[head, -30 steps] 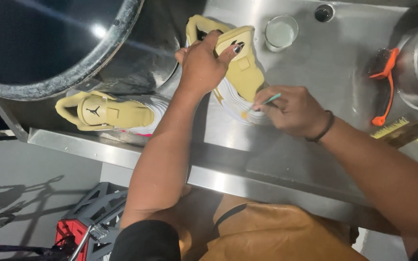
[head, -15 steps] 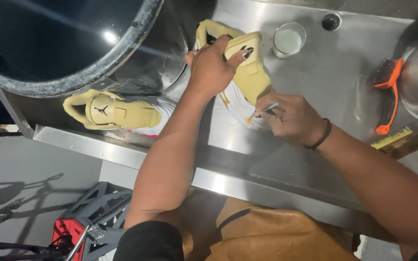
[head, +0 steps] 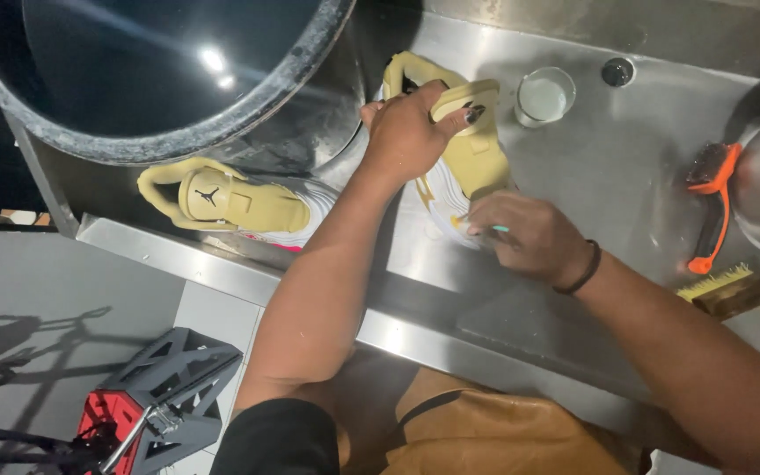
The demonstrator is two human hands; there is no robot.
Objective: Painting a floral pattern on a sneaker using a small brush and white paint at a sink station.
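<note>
- Pale yellow and white leather sneaker (head: 464, 167) under the hands: yellow tongue, white side panel.
- Second matching yellow and white sneaker (head: 235, 202) at left: black emblem on tongue, pink at sole.
- Small teal-tipped brush (head: 496, 230) in the right hand (head: 529, 237).
- Orange-handled, dark-bristled scrub brush (head: 710, 202), right.
- Grey brushed-steel counter (head: 617, 176).
- Black wristband (head: 580, 268).

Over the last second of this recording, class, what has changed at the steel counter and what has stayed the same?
Little changed. The right hand drew its thin teal-handled tool further in under the fingers, against the shoe's white side. The left hand kept its grip on the yellow collar. The second shoe, cup and orange brush stayed put.
</note>
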